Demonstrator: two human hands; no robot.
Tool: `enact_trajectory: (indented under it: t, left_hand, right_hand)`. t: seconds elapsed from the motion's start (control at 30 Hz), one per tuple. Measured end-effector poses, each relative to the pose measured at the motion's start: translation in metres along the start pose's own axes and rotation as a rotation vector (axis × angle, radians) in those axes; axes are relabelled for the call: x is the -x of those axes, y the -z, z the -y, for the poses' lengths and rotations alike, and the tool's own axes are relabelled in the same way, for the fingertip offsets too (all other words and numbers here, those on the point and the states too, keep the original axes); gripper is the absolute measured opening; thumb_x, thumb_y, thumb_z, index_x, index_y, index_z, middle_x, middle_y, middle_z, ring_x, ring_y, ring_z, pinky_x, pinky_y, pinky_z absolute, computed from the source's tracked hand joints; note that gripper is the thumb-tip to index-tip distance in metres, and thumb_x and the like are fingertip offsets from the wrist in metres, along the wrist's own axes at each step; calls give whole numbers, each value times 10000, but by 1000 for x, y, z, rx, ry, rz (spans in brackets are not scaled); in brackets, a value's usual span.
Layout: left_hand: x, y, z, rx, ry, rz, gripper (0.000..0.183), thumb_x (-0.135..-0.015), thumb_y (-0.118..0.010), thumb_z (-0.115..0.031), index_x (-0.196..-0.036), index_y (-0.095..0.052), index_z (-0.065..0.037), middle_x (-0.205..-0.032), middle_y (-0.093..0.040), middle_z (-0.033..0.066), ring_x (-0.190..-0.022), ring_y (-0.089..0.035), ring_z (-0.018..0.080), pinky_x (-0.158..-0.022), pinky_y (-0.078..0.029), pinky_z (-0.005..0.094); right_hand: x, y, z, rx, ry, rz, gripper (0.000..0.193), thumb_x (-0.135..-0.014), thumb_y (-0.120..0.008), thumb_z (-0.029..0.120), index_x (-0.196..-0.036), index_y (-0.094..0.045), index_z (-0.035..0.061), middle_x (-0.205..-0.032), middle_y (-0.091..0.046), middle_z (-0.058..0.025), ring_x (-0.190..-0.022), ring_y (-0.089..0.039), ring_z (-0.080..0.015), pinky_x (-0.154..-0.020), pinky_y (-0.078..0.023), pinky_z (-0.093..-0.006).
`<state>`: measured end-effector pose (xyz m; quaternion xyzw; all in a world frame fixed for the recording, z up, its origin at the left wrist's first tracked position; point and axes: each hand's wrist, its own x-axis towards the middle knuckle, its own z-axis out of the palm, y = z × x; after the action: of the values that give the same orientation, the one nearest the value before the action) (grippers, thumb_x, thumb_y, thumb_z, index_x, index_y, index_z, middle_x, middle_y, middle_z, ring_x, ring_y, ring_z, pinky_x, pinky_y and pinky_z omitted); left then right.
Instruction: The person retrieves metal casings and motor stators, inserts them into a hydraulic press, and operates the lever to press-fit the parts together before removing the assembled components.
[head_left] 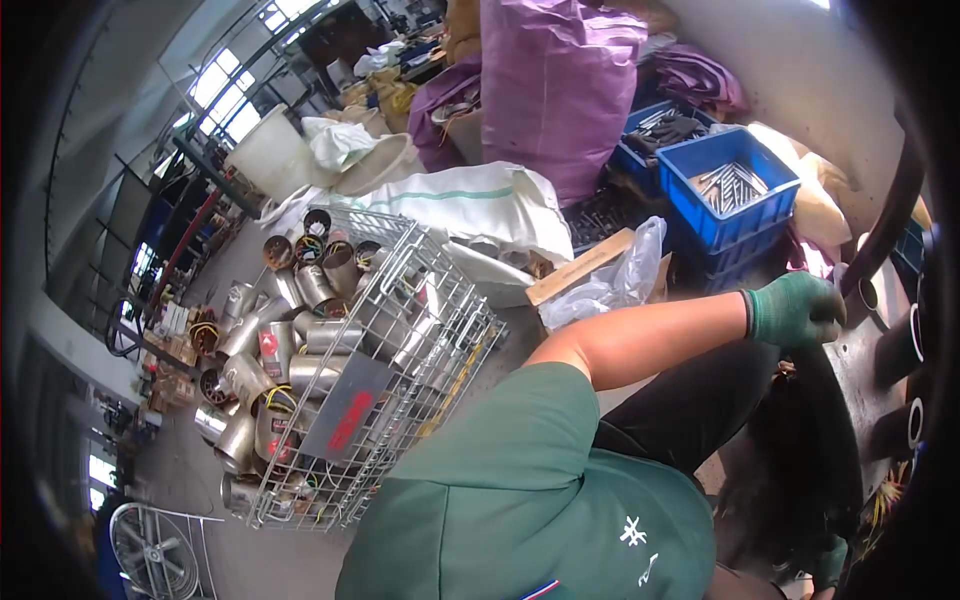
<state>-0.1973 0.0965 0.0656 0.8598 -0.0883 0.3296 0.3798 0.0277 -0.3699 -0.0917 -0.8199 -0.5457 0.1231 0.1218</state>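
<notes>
My left arm, in a short green sleeve, reaches across to the right. At its end my left hand, in a green knitted glove, is closed with the fingers curled in. What it holds, if anything, is hidden. It is beside a dark worktop with dark cylinders that have pale rims. Low at the right edge, a small green patch looks like my gloved right hand. Shadow covers its fingers, and whatever it touches cannot be made out.
A wire cage stands left of me, with several metal motor housings with wires in and behind it. Beyond are a blue crate of metal rods, a purple sack, a white sack and a cardboard box. A fan stands lower left.
</notes>
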Motion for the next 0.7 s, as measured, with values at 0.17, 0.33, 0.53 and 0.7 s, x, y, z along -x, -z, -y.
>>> enact_trajectory:
  t: [0.17, 0.33, 0.53, 0.7]
  left_hand:
    - [54, 161, -31, -349, 199, -88, 297, -924, -766, -227, -1133, -761, -17, -1053, -775, 182, -974, -761, 300, -905, -595, 398]
    - [138, 339, -58, -781, 605, -225, 341, -977, -750, -273, -1223, -745, -37, -1131, -792, 144, -1051, -760, 219, -950, -588, 354]
    - [337, 544, -143, -1228, 1465, -271, 437, -974, -707, -422, -1176, -759, -38, -1009, -779, 151, -886, -746, 224, -834, -588, 376]
    - [385, 502, -186, -547, 2227, -142, 496, -977, -661, -551, -1174, -735, -102, -1017, -775, 114, -799, -723, 224, -750, -604, 412]
  right_hand:
    - [-68, -13, 0, -2, 227, 155, 325, -895, -613, 145, -1152, -754, 7, -1177, -723, -285, -1123, -710, -429, -1004, -572, -476]
    - [-75, -18, -10, 8, 284, 234, 326, -918, -599, 133, -1187, -740, 14, -1204, -714, -283, -1135, -703, -432, -1010, -570, -474]
    - [-87, -21, -25, 10, 339, 274, 330, -946, -583, 119, -1229, -723, 22, -1237, -703, -281, -1150, -693, -435, -1017, -568, -472]
    - [-72, -15, -27, 52, 343, 306, 335, -970, -570, 108, -1264, -709, 28, -1265, -694, -280, -1163, -685, -438, -1023, -566, -470]
